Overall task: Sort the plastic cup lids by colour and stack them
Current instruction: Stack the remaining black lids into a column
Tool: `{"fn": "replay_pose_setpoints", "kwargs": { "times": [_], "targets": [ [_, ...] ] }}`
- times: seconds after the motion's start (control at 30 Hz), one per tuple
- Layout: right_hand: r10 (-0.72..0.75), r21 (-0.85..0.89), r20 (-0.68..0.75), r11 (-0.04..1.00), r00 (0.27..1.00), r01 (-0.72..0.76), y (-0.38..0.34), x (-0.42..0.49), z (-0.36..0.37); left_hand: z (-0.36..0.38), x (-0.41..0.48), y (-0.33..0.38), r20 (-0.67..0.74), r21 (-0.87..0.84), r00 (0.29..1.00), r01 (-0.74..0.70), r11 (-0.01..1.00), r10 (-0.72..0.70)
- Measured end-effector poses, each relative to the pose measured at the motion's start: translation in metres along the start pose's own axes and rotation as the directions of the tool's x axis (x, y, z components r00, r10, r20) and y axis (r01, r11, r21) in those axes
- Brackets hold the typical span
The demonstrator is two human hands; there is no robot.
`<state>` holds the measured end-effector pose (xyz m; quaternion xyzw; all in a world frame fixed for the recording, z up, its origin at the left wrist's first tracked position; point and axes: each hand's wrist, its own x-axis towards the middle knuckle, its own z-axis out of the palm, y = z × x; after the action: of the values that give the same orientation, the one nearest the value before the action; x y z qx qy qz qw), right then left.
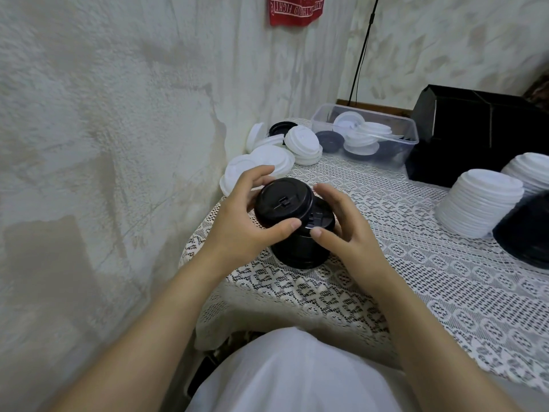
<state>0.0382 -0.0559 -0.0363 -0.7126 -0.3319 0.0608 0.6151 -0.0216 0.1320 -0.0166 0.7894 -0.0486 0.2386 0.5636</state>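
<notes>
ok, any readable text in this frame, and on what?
"HOOD FIGHT": white print on the red cloth on the wall, upside down; only a fragment, the rest is cut off or blurred.
Top black lid: raised marks only, no letters legible.
Nothing else carries readable text.

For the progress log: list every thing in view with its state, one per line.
left hand, grips the black lid
black lid, tilted over the near black stack, not seated
near black stack, upright on tablecloth
right hand, loosely curved, thumb touching the near black stack
white stacks, nested, standing at right
far black stack, partly out of frame
loose lids, unsorted, white and black
clear tub, open, mixed lids inside
</notes>
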Motion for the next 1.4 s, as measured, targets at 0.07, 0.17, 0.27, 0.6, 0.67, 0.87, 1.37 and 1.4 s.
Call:
{"fn": "replay_pose_setpoints", "kwargs": {
  "times": [0.07, 0.17, 0.27, 0.6, 0.67, 0.87, 1.37, 1.4],
  "targets": [
    [-0.005, 0.008, -0.036, 1.000, 0.999, 0.006, -0.006, 0.000, -0.003, 0.001, 0.001, 0.001, 0.015, 0.002, 1.000, -0.014, 1.000, 0.014],
    [-0.037, -0.043, -0.029, 0.998, 0.999, 0.036, -0.018, 0.004, -0.008, 0.001, 0.002, 0.005, 0.043, -0.015, 0.999, -0.028, 0.999, 0.029],
    [-0.052, -0.086, 0.034, 0.995, 0.998, 0.055, -0.025, 0.010, -0.009, 0.001, 0.003, 0.010, 0.071, -0.060, 0.996, -0.040, 0.997, 0.044],
    [-0.127, -0.027, -0.018, 0.992, 0.992, 0.126, -0.020, 0.013, -0.012, 0.009, 0.009, 0.008, 0.164, -0.075, 0.986, -0.011, 0.997, 0.024],
    [-0.123, -0.012, -0.083, 0.992, 0.989, 0.122, -0.013, 0.011, -0.011, 0.009, 0.006, 0.002, 0.173, -0.047, 0.985, 0.029, 0.998, -0.021],
    [-0.090, -0.055, -0.048, 0.995, 0.995, 0.088, 0.001, 0.004, -0.001, 0.008, -0.006, -0.019, 0.260, -0.018, 0.953, 0.164, 0.986, -0.154],
    [-0.041, -0.033, -0.081, 0.999, 0.996, 0.039, 0.003, -0.001, 0.004, 0.012, -0.010, -0.008, 0.277, -0.090, 0.937, 0.245, 0.965, -0.212],
    [-0.034, -0.029, -0.086, 0.999, 0.996, 0.032, 0.002, 0.000, 0.005, 0.014, -0.010, -0.007, 0.266, -0.071, 0.939, 0.245, 0.967, -0.218]
  ]
}}
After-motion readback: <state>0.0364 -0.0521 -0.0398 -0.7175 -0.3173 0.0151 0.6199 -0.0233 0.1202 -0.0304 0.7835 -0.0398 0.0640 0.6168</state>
